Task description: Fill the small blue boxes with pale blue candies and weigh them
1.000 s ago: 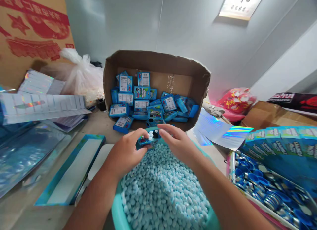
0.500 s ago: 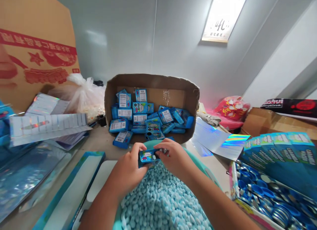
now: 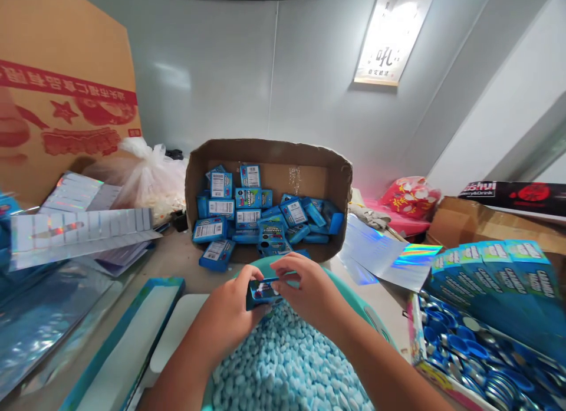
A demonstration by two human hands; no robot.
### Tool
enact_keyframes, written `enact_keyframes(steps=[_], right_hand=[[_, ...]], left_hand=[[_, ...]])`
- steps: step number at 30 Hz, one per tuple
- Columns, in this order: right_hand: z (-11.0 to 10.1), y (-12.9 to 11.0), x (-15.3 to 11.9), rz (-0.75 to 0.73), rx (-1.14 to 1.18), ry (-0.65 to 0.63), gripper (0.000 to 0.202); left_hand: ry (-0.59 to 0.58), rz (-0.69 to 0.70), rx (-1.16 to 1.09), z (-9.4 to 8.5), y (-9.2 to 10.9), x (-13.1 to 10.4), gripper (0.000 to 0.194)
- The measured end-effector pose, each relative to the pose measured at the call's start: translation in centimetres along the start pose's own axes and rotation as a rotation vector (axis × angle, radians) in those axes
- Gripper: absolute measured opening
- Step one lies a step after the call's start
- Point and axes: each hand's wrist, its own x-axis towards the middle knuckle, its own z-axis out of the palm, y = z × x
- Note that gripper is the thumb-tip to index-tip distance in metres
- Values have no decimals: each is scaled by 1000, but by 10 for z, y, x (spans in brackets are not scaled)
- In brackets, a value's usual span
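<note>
My left hand [image 3: 227, 305] is closed round a small blue candy box [image 3: 262, 289], held level with its printed side toward me. The fingers of my right hand [image 3: 301, 281] are bent together at the box's right end and touch it; whether a candy is pinched there is hidden. Below both hands is a turquoise basin [image 3: 354, 299] full of pale blue candies [image 3: 287, 358]. Just behind it, a cardboard box [image 3: 305, 169] lies open toward me with several blue candy boxes [image 3: 247, 218] piled inside.
On the left lie a long blue-edged tray [image 3: 132, 334], shiny foil sheets [image 3: 84, 234] and a tied plastic bag [image 3: 148, 175]. At right stands a display box of blue-and-silver lids [image 3: 469, 346], near a holographic sheet [image 3: 384, 246] and a red bag [image 3: 409, 196].
My right fingers have shifted slightly left over the box's end, and the white candy seen at its opening no longer shows. The left hand still holds the box. The view has tilted slightly up.
</note>
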Motion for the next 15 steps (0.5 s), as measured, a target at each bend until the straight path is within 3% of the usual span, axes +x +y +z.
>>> enact_keyframes(steps=[7,15], right_hand=[[-4,6,-2,-121,-205,-8,51],[-9,5,1,-78,-286,1,45]], left_hand=[[68,-55,16,3,-4,2,30],[129,-122,23,2,-6,4,37]])
